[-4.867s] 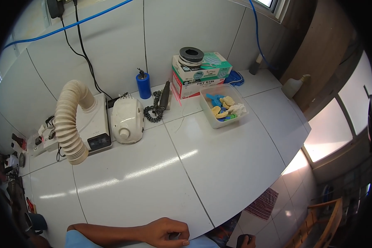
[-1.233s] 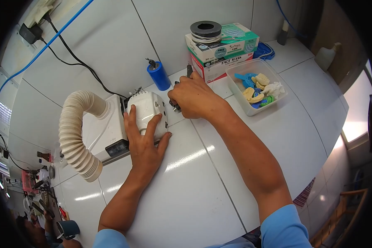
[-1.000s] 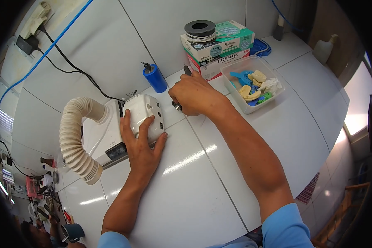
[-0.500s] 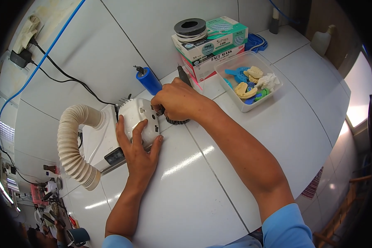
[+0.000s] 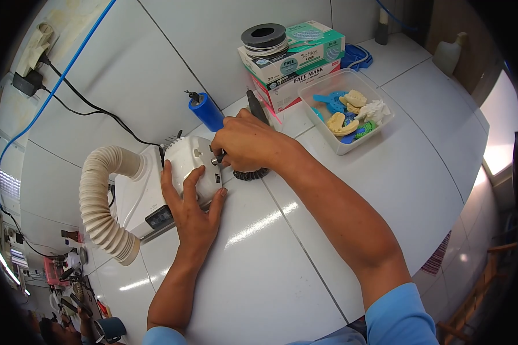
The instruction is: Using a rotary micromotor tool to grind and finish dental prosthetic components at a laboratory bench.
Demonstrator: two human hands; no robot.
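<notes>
**Both hands meet on the small white control box**

The rounded white plastic control box (image 5: pixel 191 172) sits on the white tiled tabletop (image 5: pixel 282 253) directly ahead of the left hand (image 5: pixel 193 210) and just to the left of the right hand (image 5: pixel 250 144). The left hand lies open and flat, palm down, fingers spread over the near face of the box, pressing it in place. The right hand comes in from the right with its fingers curled closed on what looks like a small knob on the box's right side; the fingertips hide the contact, so the exact pinch is hard to confirm.

The box's long axis runs from the left hand's wrist away toward the wall, tilted slightly left, with its front end toward the person. The left hand is the nearer one, lying along that axis; the right hand crosses it almost at a right angle.

Just beyond the right hand, a dark slender handpiece (image 5: pixel 256 107) stands leaning toward the wall, its black coiled cord (image 5: pixel 250 173) lying under the right wrist. A blue cylindrical bottle (image 5: pixel 206 112) stands between the box and the handpiece. To the left of the left hand, a beige ribbed hose (image 5: pixel 101 207) curves off a white extractor unit (image 5: pixel 141 198). Well to the right of the right hand lies a clear plastic tub of coloured trays (image 5: pixel 348 118).
</notes>
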